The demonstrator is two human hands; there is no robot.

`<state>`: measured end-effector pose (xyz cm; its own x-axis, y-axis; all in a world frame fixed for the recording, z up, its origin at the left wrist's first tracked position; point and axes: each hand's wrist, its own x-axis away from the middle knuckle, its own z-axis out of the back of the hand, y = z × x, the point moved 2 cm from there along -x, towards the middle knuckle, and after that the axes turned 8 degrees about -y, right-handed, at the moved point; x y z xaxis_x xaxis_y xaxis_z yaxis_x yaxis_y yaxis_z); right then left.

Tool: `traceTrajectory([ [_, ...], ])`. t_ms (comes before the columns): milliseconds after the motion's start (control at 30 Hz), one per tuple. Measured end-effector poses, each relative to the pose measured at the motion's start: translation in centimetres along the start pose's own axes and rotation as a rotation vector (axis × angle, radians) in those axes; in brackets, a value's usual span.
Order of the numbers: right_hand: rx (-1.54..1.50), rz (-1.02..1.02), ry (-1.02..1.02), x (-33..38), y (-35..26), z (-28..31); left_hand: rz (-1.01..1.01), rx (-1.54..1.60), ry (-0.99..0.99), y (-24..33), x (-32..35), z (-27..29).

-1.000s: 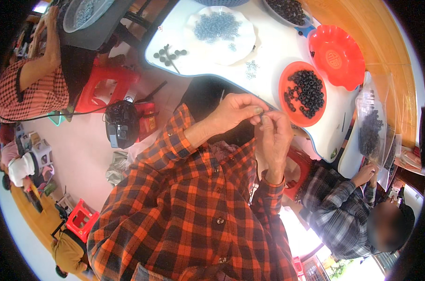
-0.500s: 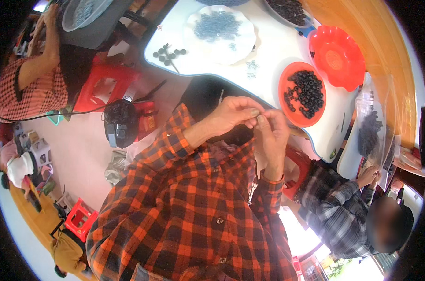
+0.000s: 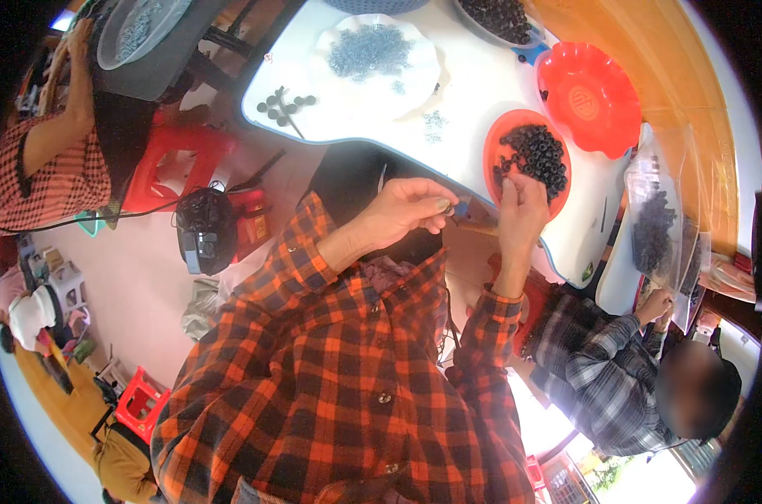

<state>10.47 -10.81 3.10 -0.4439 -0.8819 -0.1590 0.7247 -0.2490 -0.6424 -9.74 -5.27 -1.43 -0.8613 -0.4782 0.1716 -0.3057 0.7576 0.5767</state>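
Observation:
My left hand (image 3: 408, 210) is closed in a pinch in front of the table edge. A tiny greyish thing shows at its fingertips, too small to name. My right hand (image 3: 523, 208) reaches over the near rim of a red plate (image 3: 492, 143), its fingertips bunched among small black ring-shaped parts (image 3: 534, 153). What they grip there is hidden. A white scalloped plate (image 3: 427, 76) holds a heap of tiny bluish-grey pieces (image 3: 369, 52). A few more of these pieces (image 3: 434, 126) lie loose on the white table (image 3: 347, 118).
Several black round pieces (image 3: 282, 107) lie at the table's left. An orange-red scalloped bowl (image 3: 589, 101) stands behind the red plate, beside a tub of dark parts (image 3: 494, 21). A clear bag of black parts (image 3: 656, 223) and a co-worker (image 3: 603, 370) are at the right. Red stools (image 3: 175, 168) stand left.
My right hand has moved away from my left hand, up and right to the black parts in the red plate. My left hand stays in nearly the same place, still pinched.

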Motion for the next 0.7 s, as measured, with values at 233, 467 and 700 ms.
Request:
traceTrajectory([
  [233, 0.348, 0.01, -0.061, -3.2, -0.4, -1.1, -0.011, -0.006, -0.004, 0.2, 0.0, 0.1],
  [467, 0.556, -0.076, -0.191, -4.5, -0.8, -1.4, -0.014, -0.031, 0.019, 0.3, 0.1, 0.3],
  [700, 0.443, 0.088, -0.024, -3.6, 0.0, -1.4, -0.031, -0.004, 0.007, 0.5, 0.1, 0.3],
])
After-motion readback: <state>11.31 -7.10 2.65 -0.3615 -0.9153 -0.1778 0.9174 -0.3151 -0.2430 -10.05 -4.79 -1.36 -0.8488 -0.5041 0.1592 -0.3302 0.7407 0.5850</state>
